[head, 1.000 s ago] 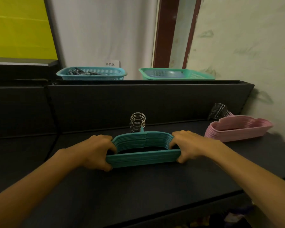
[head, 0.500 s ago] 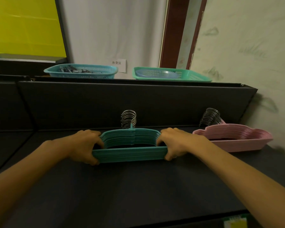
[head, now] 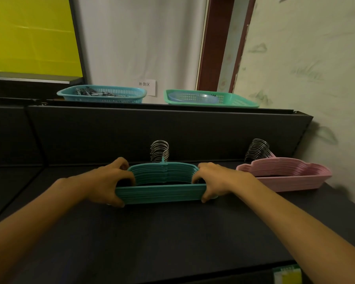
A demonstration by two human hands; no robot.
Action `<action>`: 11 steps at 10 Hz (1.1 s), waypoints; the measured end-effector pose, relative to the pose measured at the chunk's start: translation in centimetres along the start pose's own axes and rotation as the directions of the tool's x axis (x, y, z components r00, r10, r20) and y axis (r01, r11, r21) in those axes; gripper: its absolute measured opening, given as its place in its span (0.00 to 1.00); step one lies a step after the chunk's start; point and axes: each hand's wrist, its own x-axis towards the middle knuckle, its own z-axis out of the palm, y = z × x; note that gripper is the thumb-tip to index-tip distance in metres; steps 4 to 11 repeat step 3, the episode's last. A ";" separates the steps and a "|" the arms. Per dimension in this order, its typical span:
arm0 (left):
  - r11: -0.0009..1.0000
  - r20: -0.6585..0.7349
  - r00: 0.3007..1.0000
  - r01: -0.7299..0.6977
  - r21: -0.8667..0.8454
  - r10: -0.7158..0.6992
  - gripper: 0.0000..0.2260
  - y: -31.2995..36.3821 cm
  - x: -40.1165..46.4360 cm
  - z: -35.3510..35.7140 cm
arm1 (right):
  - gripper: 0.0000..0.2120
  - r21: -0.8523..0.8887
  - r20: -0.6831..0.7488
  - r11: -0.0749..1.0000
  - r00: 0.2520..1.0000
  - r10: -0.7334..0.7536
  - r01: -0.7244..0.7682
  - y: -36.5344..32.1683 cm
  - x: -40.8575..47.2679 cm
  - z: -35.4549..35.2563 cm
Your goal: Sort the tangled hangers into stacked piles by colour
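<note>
Squaring the teal stack on the bench, my left hand and right hand clamp its two ends so the hangers line up; the pink stack sits just right of it.

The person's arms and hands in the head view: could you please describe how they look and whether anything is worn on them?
Both forearms are bare up to the frame's edge, with no sleeves showing. The left hand and right hand wear no gloves, and no watch, bracelet or ring is visible on either.
</note>
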 end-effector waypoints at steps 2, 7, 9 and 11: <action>0.998 -0.092 0.996 -0.014 -0.068 0.008 0.32 0.4 -1.4 0.1 | 0.31 0.020 -0.049 0.997 0.996 0.075 -0.074 -0.9 -1.0 -0.3; 0.998 -0.185 0.983 -0.012 -0.056 0.001 0.33 0.4 -2.4 -0.6 | 0.34 0.055 -0.106 0.995 0.990 0.088 -0.082 -1.5 -1.9 -0.6; 0.998 -0.185 0.983 -0.012 -0.056 0.001 0.33 0.4 -2.4 -0.6 | 0.34 0.055 -0.106 0.995 0.990 0.088 -0.082 -1.5 -1.9 -0.6; 0.998 -0.185 0.983 -0.012 -0.056 0.001 0.33 0.4 -2.4 -0.6 | 0.34 0.055 -0.106 0.995 0.990 0.088 -0.082 -1.5 -1.9 -0.6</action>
